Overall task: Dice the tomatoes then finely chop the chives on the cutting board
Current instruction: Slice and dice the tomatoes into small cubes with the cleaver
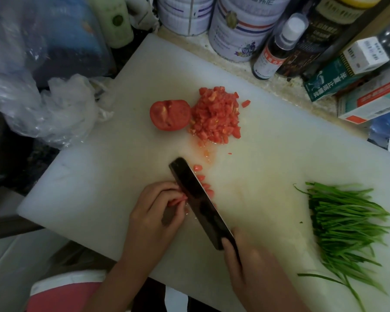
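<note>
A: Fast pass, left to right. Off the left edge of the cutting board (95, 181)?
B: Crumpled plastic bag (54, 113), touching that edge. Ignoring.
A: On it?
B: Far middle of the board: half tomato (170, 114), cut face up by the look of it, blurry. Touching its right side, diced pile (215, 118), wet, juice smeared toward board centre.
A: Handling, the half?
B: Light, squashy, slick skin, easy to roll. Better laid flat side down, pinned from above on the skin with curled fingertips, well back from the blade. Judgement, not seen.
A: Hands?
B: Left hand (153, 212) over the board's near middle, knuckles up, fingers curled, tips pinching a thin tomato strip (178, 200) down onto the board. Soft, slippery thing, so light pressure only.
A: Blade?
B: Knife (198, 199), dark cleaver, running from board centre back to the near edge, flat against those fingertips, edge down at the strip. Small cubes (206, 188) just beside it on the centre side.
A: Right?
B: Right hand (245, 262) at the board's near edge, clenched round the knife handle, one finger lapping onto the blade's heel. Handle itself hidden.
A: Right end of the board?
B: Chives (345, 221), whole, loose fan, untouched. Light, limp, springy; worth bunching tight and gripping across mid-stalk before chopping.
</note>
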Demonstrator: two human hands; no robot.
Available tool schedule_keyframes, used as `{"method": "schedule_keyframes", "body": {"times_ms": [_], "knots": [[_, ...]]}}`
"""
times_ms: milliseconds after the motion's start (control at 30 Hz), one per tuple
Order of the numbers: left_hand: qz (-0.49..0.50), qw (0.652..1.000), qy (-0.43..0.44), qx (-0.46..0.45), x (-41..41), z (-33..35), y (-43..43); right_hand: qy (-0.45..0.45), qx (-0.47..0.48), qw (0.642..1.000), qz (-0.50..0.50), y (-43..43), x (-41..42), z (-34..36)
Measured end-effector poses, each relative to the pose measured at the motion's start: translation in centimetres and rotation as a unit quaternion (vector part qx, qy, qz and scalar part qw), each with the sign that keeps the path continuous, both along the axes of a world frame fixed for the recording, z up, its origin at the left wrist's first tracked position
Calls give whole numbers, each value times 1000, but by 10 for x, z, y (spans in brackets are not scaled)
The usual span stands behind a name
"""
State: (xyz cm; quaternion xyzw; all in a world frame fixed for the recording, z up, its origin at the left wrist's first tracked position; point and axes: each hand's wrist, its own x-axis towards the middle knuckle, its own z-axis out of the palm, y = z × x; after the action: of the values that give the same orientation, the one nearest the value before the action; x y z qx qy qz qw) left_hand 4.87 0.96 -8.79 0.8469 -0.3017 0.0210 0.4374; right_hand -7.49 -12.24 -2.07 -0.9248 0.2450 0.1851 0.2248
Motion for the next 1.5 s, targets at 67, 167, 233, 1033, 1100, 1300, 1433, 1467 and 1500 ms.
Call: {"method": "schedule_keyframes", "body": {"times_ms": [67, 167, 233, 1033, 1100, 1300, 1433, 1467, 1500], "knots": [[7, 1000, -1, -2, 0, 0, -1, -2, -29, 999, -24, 5, -14, 4], [18, 1000, 1, 6, -1, -3, 0, 3, -18, 999, -34, 1, -27, 13], [22, 1000, 10, 0, -2, -4, 1, -19, 12, 1000, -19, 0, -29, 6], [32, 999, 27, -4, 0, -1, 17, -86, -13, 996, -13, 5, -7, 16], [28, 999, 23, -7, 1, -1, 16, -62, -8, 998, -21, 6, -6, 15], [23, 1000, 11, -8, 3, 0, 15, -5, -15, 1000, -10, 16, 1, 4], [30, 1000, 10, -4, 3, 0, 13, 44, -37, 998, 23, 19, 13, -1], [31, 999, 9, -1, 2, 0, 13, 58, -34, 997, 34, 19, 25, 2], [32, 999, 7, 1, 2, 0, 12, 3, -48, 998, 30, 18, 32, -5]]}}
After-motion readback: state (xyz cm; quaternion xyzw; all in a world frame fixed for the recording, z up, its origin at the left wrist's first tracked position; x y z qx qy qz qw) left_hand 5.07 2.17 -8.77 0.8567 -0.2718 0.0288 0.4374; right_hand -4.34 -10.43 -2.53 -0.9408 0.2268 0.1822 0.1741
